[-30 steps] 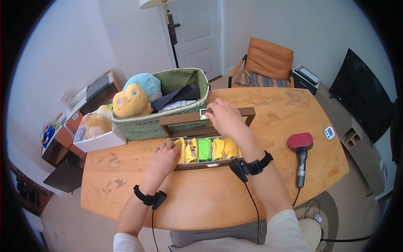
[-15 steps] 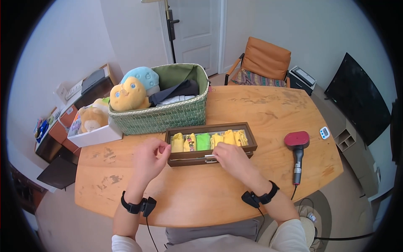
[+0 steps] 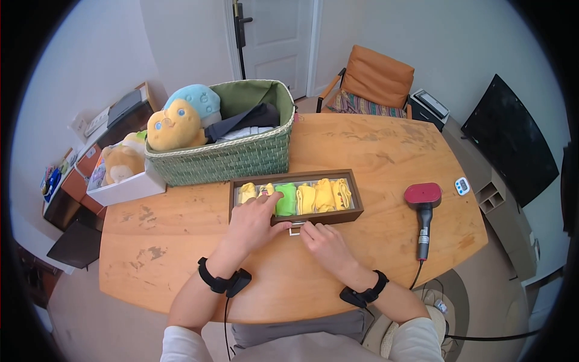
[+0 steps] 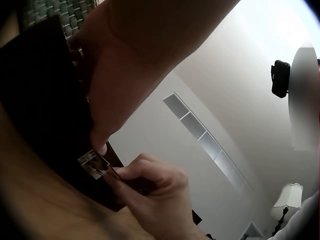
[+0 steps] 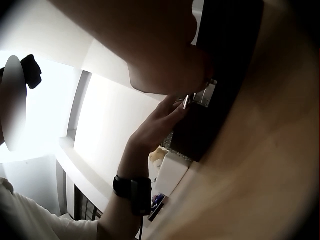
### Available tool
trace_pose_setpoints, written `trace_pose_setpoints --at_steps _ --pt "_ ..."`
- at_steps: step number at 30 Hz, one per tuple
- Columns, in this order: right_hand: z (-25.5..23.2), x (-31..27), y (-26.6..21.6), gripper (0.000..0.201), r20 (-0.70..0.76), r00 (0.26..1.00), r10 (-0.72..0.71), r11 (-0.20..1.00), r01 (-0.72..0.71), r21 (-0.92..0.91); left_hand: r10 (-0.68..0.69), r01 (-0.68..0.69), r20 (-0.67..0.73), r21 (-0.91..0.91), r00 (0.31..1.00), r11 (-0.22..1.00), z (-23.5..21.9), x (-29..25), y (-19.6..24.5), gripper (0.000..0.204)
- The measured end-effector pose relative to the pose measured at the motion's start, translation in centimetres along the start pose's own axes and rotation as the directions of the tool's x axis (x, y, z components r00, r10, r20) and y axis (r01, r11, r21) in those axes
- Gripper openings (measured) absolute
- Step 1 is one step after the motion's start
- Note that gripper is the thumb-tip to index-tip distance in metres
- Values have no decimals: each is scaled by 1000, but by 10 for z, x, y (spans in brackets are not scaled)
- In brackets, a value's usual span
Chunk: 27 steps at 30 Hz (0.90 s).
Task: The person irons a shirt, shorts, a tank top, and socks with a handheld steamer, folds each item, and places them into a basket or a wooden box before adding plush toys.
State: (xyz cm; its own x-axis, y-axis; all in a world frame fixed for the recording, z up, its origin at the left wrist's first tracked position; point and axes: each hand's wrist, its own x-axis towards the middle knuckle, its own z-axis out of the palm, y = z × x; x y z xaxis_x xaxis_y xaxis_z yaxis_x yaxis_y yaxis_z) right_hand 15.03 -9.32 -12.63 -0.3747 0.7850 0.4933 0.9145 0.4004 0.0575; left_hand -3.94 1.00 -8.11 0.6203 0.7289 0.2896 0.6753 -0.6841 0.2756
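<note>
A brown box [image 3: 357, 193] with a see-through lid lies on the table, its lid down. Inside, side by side, are several folded yellow cloth pieces [image 3: 324, 194] and one green cloth piece [image 3: 286, 200]. My left hand [image 3: 252, 222] rests over the left part of the lid, its thumb at the front edge beside the clasp. At the middle of the box's front, the thumb and forefinger of my right hand [image 3: 329, 244] pinch the metal clasp [image 4: 93, 165]. Part of the left end of the box is hidden under the left hand.
A green woven basket [image 3: 223, 166] with plush toys and dark cloth stands behind the box. Left of it is a white box [image 3: 129, 189] of toys. On the right lie a red-headed handheld appliance [image 3: 423, 211] with a cord and a small timer [image 3: 462, 186].
The raised lid has come down onto the box. My right hand has moved from the lid's top to the front clasp. My left hand lifted off, then came onto the lid.
</note>
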Motion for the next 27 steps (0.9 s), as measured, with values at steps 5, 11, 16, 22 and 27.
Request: trace_pose_setpoints --at_steps 5,11,16,22,27 --pt "-19 5 4 12 157 988 -10 1000 10 -2 9 -9 73 -4 997 1000 1 3 -8 69" --pt "-32 30 34 51 143 957 252 949 -274 159 14 -19 82 65 997 998 -2 5 1 76" --pt "-8 25 45 82 218 941 258 944 -293 150 -8 -3 79 145 997 989 6 7 2 81" --pt "-10 27 39 81 300 916 267 956 -290 33 -110 88 126 164 986 982 3 12 10 88" --pt "-7 26 38 81 304 914 267 961 -276 -14 -87 76 68 151 994 986 10 11 7 89"
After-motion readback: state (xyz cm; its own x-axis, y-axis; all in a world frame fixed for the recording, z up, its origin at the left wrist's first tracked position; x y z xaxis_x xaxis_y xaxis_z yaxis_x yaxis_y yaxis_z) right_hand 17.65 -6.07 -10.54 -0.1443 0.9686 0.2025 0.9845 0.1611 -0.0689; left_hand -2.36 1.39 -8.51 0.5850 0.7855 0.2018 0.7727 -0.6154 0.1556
